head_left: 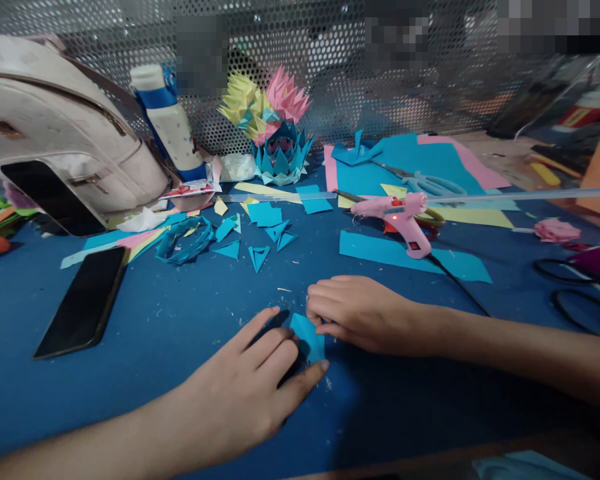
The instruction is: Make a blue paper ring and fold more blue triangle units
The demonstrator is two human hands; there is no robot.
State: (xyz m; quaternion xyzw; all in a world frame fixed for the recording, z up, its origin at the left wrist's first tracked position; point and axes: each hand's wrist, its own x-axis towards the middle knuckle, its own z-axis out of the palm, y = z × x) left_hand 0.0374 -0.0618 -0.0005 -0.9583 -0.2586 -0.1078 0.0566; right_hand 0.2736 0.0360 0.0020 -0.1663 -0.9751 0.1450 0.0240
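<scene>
A small piece of blue paper [310,341] lies on the dark blue tabletop between my two hands. My left hand [253,380] holds it from the left, the thumb at its lower corner and the bent fingers at its left edge, while the index finger points outward. Curled fingers of my right hand [353,312] close on the upper right edge of the same paper; their tips are partly hidden. Beyond my hands lie several folded blue paper triangles [259,257] and a blue folded-paper ring [185,240].
A pink glue gun [403,223] with its cord lies ahead on the right, near a blue paper strip [460,263] and scissors [430,183]. Paper flowers [283,157] stand at the back. One phone [83,303], a bottle [167,123] and a backpack [70,127] are leftward.
</scene>
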